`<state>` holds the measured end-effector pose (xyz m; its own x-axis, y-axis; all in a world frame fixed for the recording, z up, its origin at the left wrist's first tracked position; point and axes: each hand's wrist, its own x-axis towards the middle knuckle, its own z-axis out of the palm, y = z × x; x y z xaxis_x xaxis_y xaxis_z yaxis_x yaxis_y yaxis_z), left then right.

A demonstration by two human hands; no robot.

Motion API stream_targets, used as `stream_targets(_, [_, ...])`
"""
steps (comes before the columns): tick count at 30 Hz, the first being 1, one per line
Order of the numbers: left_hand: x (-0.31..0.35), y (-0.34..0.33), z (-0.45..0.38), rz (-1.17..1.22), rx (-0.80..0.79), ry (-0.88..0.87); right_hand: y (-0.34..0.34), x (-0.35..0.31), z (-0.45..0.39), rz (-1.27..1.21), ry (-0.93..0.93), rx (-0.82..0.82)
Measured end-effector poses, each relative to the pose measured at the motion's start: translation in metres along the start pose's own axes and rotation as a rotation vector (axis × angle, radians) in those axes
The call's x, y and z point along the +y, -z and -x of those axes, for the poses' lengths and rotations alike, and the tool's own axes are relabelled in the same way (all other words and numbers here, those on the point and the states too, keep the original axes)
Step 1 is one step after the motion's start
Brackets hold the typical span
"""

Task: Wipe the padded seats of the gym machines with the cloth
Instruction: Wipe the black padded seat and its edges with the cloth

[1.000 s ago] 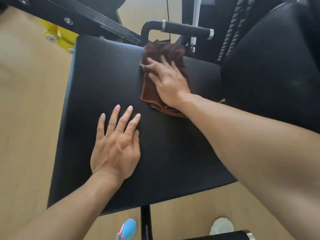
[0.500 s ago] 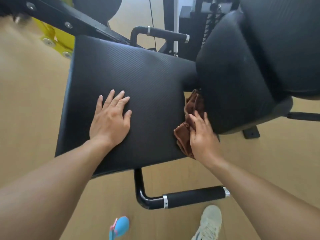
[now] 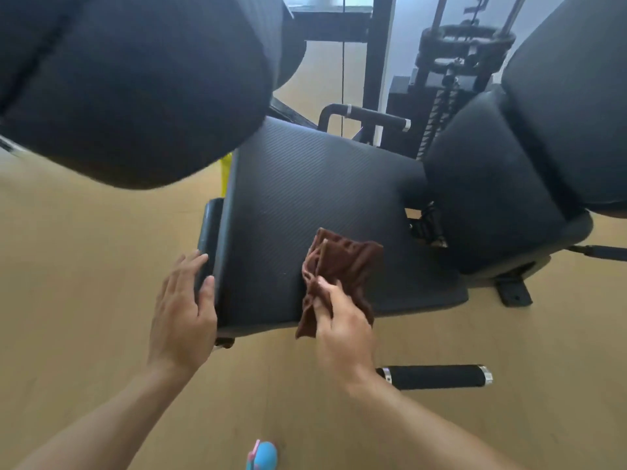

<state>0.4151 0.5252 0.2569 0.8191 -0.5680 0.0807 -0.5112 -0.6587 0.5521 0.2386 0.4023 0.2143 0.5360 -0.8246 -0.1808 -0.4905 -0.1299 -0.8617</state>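
A black ribbed padded seat [image 3: 298, 198] fills the middle of the view. My right hand [image 3: 342, 330] pinches a crumpled brown cloth [image 3: 342, 266] by its lower part over the seat's near edge; the cloth hangs partly lifted above the pad. My left hand [image 3: 183, 317] is off the seat top, fingers spread, its fingertips at the seat's left side beside a small black side pad [image 3: 208, 232]. To the right stands a black padded backrest [image 3: 492, 198].
A large black round pad [image 3: 129, 83] looms at upper left, close to the camera. Black foam handles lie at the far [image 3: 373, 115] and near right [image 3: 437, 376]. A weight stack [image 3: 451, 79] rises behind. Wooden floor surrounds the machine; a blue shoe tip [image 3: 263, 456] shows below.
My right hand drew the cloth from the seat's far edge to the backrest gap, then to the near edge. My left hand slid off the seat top to its left side. The view pulled back.
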Motion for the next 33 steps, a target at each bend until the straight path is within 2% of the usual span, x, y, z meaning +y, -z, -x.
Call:
stream_targets(3, [-0.014, 0.014, 0.005, 0.019, 0.017, 0.027, -0.035, -0.059, 0.002, 0.014, 0.058, -0.155])
stream_targets(6, [-0.022, 0.027, 0.010, 0.051, 0.049, 0.077, -0.064, -0.104, -0.011, -0.116, -0.033, -0.259])
stream_targets(7, [-0.024, 0.031, 0.013, 0.068, 0.061, 0.100, -0.071, -0.112, -0.018, -0.043, -0.022, -0.309])
stream_targets(9, [-0.029, 0.036, 0.019, 0.111, 0.071, 0.134, -0.081, -0.112, -0.028, 0.384, 0.101, -0.353])
stream_targets(10, [-0.032, 0.037, 0.022, 0.135, 0.067, 0.144, -0.083, -0.110, -0.031, 0.558, 0.151, -0.338])
stream_targets(12, [-0.036, 0.039, 0.029, 0.192, 0.049, 0.163, -0.091, -0.104, -0.038, 0.682, 0.144, -0.301])
stream_targets(18, [-0.036, 0.038, 0.018, 0.342, -0.121, 0.175, -0.122, -0.122, -0.087, 0.719, -0.047, -0.139])
stream_targets(22, [-0.038, 0.038, -0.003, 0.391, -0.170, 0.203, -0.136, -0.133, -0.127, 0.745, -0.129, -0.055])
stream_targets(27, [-0.044, 0.026, -0.025, 0.425, -0.232, 0.222, -0.150, -0.142, -0.156, 0.803, -0.135, 0.041])
stream_targets(33, [-0.043, 0.023, -0.078, 0.450, -0.314, 0.202, -0.161, -0.153, -0.201, 0.851, -0.107, 0.080])
